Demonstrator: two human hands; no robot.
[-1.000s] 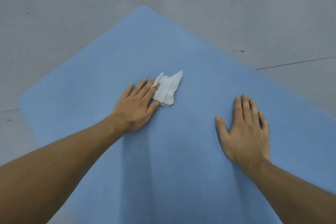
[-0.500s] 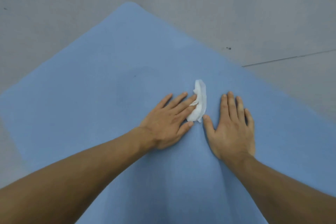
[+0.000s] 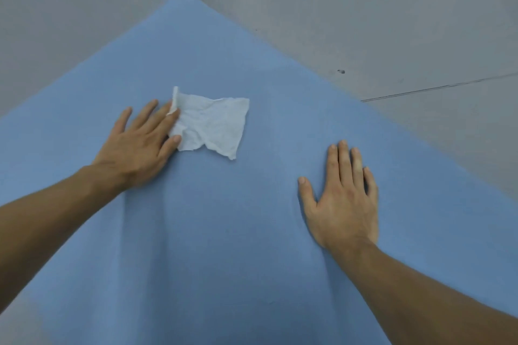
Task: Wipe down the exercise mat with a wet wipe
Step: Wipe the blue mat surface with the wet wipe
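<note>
On the left of the blue exercise mat (image 3: 252,260), the left hand (image 3: 137,145) is lying flat with its fingers straight, index fingertip and thumb pressing the left edge of the white wet wipe (image 3: 213,126). The wipe is lying crumpled but opened out on the mat. Well apart to the right, the right hand (image 3: 342,199) is resting palm-down, fingers straight, grasping nothing.

Illumination is even, diffuse and moderate, with no glare noted. Soft shadows lie on the blue mat (image 3: 252,246) beside the left forearm (image 3: 50,221) and right forearm (image 3: 420,288). Centre focus is acceptable, though the mat edges are mildly blurred and wide-angle stretching shows toward the borders.
</note>
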